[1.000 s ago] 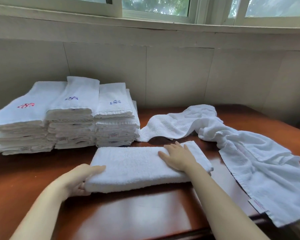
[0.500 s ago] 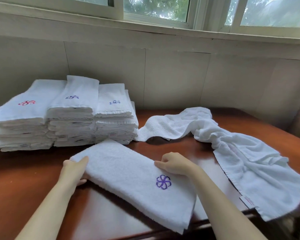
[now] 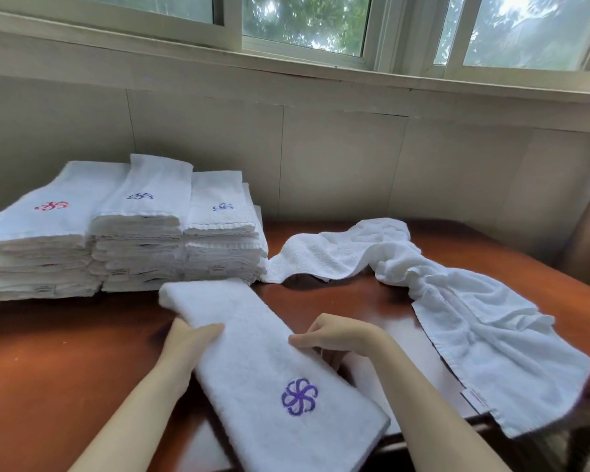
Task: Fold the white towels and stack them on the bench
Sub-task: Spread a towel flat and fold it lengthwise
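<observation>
White towel [image 3: 269, 369] gripped at both edges, left hand [image 3: 188, 338], right hand [image 3: 334, 335]; lift level, keeping fold, toward stacks [image 3: 123, 233] at 11 o'clock.

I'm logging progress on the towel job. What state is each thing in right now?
White folded towel with purple flower embroidery: folded, lying diagonally on the bench, held at both long edges.
Left hand: gripping its left edge.
Right hand: gripping its right edge.
Loose white towel: unfolded, crumpled, one end hanging over the bench edge.
Three stacks of folded white towels: side by side.
Brown wooden bench: bearing everything.
</observation>
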Demonstrator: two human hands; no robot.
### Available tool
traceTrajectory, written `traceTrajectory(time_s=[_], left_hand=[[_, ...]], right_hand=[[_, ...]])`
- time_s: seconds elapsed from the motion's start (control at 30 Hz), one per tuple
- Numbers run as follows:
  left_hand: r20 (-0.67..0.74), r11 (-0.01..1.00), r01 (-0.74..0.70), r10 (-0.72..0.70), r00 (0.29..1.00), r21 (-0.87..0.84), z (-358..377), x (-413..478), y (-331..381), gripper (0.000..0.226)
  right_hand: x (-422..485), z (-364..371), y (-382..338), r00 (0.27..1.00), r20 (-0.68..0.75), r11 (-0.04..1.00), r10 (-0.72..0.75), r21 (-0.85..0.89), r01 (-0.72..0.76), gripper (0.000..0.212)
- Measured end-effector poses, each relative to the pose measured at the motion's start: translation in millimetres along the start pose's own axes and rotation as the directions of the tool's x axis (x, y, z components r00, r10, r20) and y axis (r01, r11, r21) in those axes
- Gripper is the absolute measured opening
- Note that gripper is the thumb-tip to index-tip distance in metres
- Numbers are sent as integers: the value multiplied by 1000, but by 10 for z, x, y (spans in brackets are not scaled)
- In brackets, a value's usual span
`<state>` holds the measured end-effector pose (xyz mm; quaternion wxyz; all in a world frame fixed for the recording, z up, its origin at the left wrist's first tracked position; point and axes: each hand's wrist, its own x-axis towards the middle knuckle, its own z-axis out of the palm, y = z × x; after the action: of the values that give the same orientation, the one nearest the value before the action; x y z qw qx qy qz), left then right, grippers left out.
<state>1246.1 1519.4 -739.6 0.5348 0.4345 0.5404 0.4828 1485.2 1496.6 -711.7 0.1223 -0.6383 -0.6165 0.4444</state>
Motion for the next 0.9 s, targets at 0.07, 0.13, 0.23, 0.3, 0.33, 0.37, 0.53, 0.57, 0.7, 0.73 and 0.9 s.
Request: traceTrajectory(time_s=[0.07,0.13,0.23,0.3,0.33,0.37,0.53,0.57,0.7,0.73,0.9], left_hand=[[86,999,-45,44,995,13,38,-37,55,66],[174,996,-60,70,982,-63,51,-69,114,56],[282,980,-69,121,952,-189,72,-123,209,45],[341,955,-89,188,921,-284,75,-135,256,46],[363,941,-95,217,906,-325,72,-145,286,46],[372,935,-104,235,898,-339,69,-142,305,46],[231,995,-100,96,968,7,64,-98,224,20],[198,995,-41,22,980,92,57,-86,170,23],[101,971,62,-87,991,229,26,-52,14,27],[90,975,53,-74,993,214,23,-56,11,26],[50,991,-74,69,996,113,82,-82,65,27]], right_hand=[[47,62,3,991,-128,999,-30,35,35,34],[102,101,9,953,-290,993,-85,51,104,22],[117,128,-17,952,-277,934,-132,286,213,56],[118,155,-51,953,-149,828,-263,472,302,59],[106,172,-76,944,-101,780,-315,540,318,52],[92,185,-104,942,-80,749,-326,586,309,44],[170,245,-142,932,-301,767,-200,543,340,16],[201,272,-135,926,-328,783,-185,521,341,10],[296,364,-109,928,-369,875,-58,429,225,17],[308,363,-105,928,-370,877,-29,436,202,21],[348,342,-139,922,-387,832,-1,511,215,25]])
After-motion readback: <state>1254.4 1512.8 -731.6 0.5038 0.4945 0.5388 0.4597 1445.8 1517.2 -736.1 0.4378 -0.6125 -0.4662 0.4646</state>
